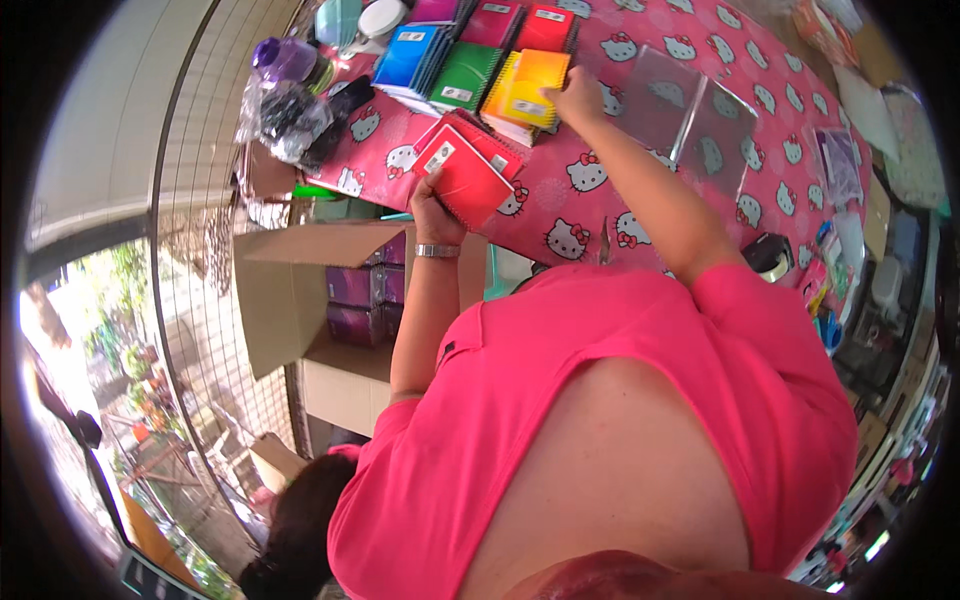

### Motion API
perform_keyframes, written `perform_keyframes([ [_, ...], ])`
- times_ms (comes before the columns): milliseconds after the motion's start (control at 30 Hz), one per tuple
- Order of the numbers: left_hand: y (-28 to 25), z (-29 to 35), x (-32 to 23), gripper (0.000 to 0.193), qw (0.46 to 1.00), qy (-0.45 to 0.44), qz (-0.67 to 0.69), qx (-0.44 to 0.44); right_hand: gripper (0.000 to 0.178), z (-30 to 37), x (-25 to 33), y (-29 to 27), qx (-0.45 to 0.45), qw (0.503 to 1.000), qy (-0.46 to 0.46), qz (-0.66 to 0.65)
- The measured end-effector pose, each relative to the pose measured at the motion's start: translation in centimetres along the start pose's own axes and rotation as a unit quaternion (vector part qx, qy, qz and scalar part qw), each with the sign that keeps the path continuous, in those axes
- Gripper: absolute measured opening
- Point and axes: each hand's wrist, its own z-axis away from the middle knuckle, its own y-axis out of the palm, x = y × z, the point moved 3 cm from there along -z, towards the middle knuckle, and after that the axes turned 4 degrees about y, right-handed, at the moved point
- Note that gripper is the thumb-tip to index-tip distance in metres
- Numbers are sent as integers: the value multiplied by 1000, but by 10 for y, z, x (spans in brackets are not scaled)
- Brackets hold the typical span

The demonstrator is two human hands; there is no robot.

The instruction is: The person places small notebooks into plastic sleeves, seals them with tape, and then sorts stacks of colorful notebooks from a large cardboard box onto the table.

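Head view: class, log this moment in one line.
left hand: holds red notebook | right hand: touches yellow notebook | nearby: green notebooks, blue notebooks | surface: pink tablecloth

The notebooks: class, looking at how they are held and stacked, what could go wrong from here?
1. The red notebook in the left hand appears close to the table edge; if the grip loosens, it might fall toward the open box.
2. The yellow notebooks at the right hand lie unevenly stacked, so a nudge could make the top one slide.
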Motion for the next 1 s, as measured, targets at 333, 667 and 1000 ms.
perform_keyframes([
  [333, 14, 40, -11, 67, 995, 35, 46, 77, 81, 54, 133, -15, 388, 902, -101, -158],
  [667, 10, 115, 13, 36, 985, 127, -65, -97, 55, -53, 113, 28, -12, 965, -178, 194],
  [1000, 25, 188, 71, 75, 983, 173, 50, -40, 15, 231, 165, -61, 191, 491, -835, 161],
])
